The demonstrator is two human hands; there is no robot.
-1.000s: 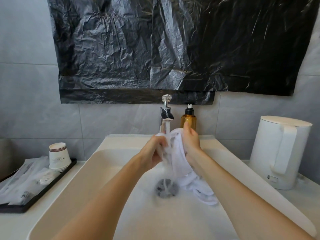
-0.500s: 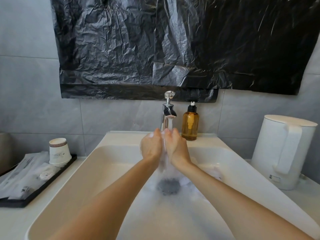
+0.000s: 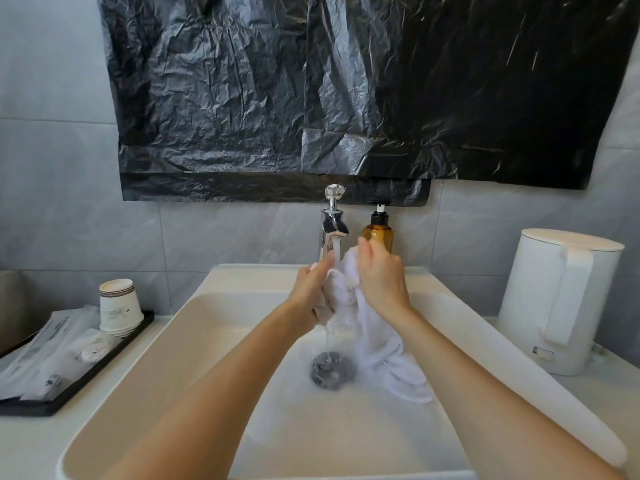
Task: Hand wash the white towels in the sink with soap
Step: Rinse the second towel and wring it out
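Observation:
A wet white towel (image 3: pixel 374 337) hangs bunched between both hands under the running chrome faucet (image 3: pixel 333 225), over the white sink (image 3: pixel 194 337). My left hand (image 3: pixel 311 289) grips the towel's left part, fingers curled round it. My right hand (image 3: pixel 381 275) holds the towel's upper right part, fingers wrapped over the cloth. The towel's lower end trails into the basin right of the metal drain (image 3: pixel 333 369). A stream of water falls past the towel onto the drain. An amber soap pump bottle (image 3: pixel 378 233) stands behind my right hand.
A white electric kettle (image 3: pixel 557 299) stands on the counter at the right. At the left, a black tray (image 3: pixel 72 386) carries stacked paper cups (image 3: pixel 119 304) and wrapped sachets. Black plastic sheeting (image 3: pixel 346 91) covers the wall above the faucet.
From palms pressed together half a second ago, my hands have parted. My right hand slid up and right, and the towel again hangs visibly down into the basin.

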